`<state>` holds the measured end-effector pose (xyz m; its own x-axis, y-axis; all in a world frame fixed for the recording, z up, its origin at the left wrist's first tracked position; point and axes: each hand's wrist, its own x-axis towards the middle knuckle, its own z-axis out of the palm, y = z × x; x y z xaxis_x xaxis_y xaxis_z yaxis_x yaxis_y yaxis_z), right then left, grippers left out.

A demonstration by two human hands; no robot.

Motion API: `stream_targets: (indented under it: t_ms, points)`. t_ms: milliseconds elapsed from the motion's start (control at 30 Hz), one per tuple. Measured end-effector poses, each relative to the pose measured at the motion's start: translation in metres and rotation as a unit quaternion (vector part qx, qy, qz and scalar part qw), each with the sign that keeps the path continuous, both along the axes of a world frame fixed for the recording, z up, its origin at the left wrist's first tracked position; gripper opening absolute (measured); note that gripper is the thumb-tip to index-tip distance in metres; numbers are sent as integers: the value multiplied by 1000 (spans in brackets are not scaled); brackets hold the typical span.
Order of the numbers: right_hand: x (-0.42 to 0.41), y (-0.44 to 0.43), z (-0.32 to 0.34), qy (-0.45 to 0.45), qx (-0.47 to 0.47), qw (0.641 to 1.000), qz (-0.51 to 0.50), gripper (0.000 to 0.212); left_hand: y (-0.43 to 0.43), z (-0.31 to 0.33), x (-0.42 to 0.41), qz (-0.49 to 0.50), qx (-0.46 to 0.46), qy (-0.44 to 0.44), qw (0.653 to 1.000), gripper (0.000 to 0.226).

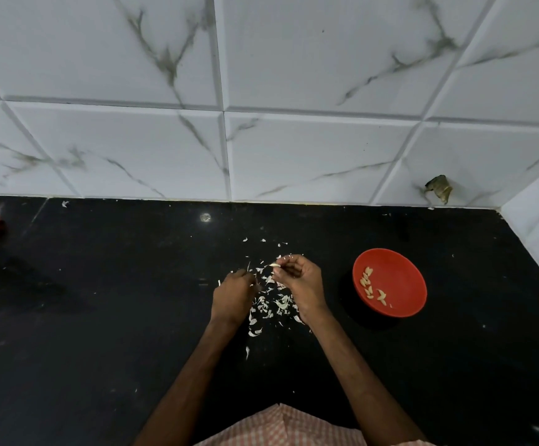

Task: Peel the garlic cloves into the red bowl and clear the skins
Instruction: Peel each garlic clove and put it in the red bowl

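Well along, I judge, but unfinished: the right hand (302, 281) pinches a garlic clove (274, 265), the left hand (233, 294) curls over skins (273, 304) strewn between the hands, its grip unclear, while peeled cloves (368, 284) lie in the red bowl (403, 278) beyond the right hand.

bare forearms (194, 378), orange-checked garment (281, 428)
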<state>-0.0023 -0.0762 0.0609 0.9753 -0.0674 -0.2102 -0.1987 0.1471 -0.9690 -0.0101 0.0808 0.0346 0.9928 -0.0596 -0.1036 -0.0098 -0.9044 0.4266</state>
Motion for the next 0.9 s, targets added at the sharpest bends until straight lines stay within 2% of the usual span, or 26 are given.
stream_targets:
  t_ms: [67,100,167,200,300,367,400,433,500,567,633,700,767,800,900]
  points:
    - [0,0,1,-2,-1,1000,-6,22,1,1,2,31,29,4,999,43]
    - [-1,0,1,-2,1,1000,-9,22,1,1,2,31,25,-2,999,42]
    - [0,1,2,0,10,1000,-13,22,0,1,2,17,-15,-14,1000,25]
    - [0,1,2,2,16,1000,-12,22,-1,4,1,16,-39,-14,999,24]
    - [-1,2,2,5,36,999,-5,22,-4,10,2,79,-114,-37,990,15]
    - [-1,2,2,9,51,999,-6,18,-6,15,2,112,-129,-37,985,39]
    - [-1,3,2,10,57,998,-10,16,-8,20,1,125,-137,-35,982,42]
    - [-1,4,2,11,59,998,-15,14,-8,19,2,122,-156,-42,979,37]
    - [-1,5,2,7,49,999,-22,14,-6,18,6,119,-195,-47,972,7]
    - [-1,5,0,-4,29,999,-21,17,-5,19,7,119,-216,-50,968,15]
    - [-1,5,-1,-12,4,1000,-19,22,-3,19,7,133,-231,-45,963,8]
    - [-1,5,-2,-17,-11,1000,-20,24,-2,18,6,139,-255,-35,956,26]
    - [-1,5,-2,-22,-15,999,-26,23,-3,20,6,135,-338,-33,931,9]
    - [-1,5,-2,-24,-14,999,-29,21,-6,26,5,124,-374,-32,919,8]
    - [-2,6,-3,-35,-24,999,-34,16,-14,32,4,107,-460,-35,881,28]
